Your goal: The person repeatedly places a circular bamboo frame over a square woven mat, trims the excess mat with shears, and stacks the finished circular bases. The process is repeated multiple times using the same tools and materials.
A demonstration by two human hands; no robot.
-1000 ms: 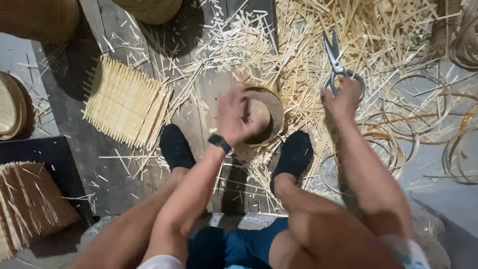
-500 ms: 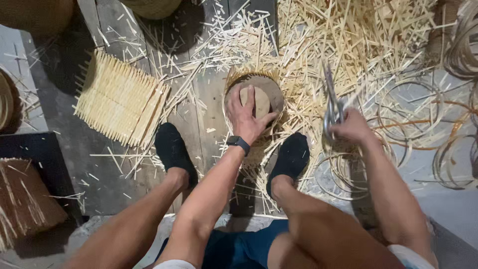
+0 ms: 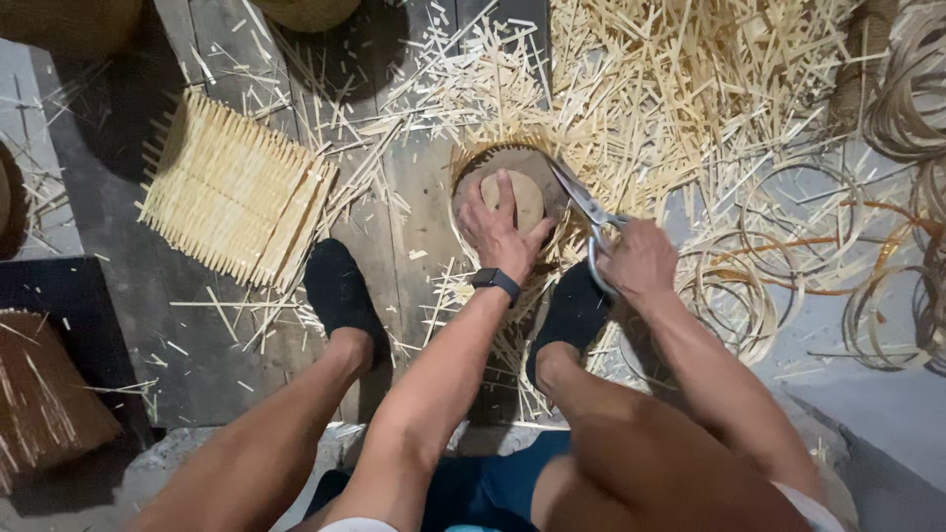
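A small round woven basket (image 3: 478, 175) with bristling bamboo strip ends sits on the floor between my feet. My left hand (image 3: 500, 232), a black watch on its wrist, presses down on a round wooden form (image 3: 524, 200) inside the basket. My right hand (image 3: 639, 259) grips the handles of metal scissors (image 3: 581, 200), whose blades reach to the basket's right rim among the sticking-out strips.
A flat woven bamboo mat (image 3: 235, 200) lies at left. Cut bamboo slivers (image 3: 680, 89) litter the floor ahead and right. Coiled rattan hoops (image 3: 778, 256) lie at right. My black-socked feet (image 3: 340, 291) flank the basket. A bundle of strips (image 3: 39, 394) sits at lower left.
My right hand brought the scissors down from the upper right to the basket's right rim. The left hand stayed pressing on the form inside the basket.
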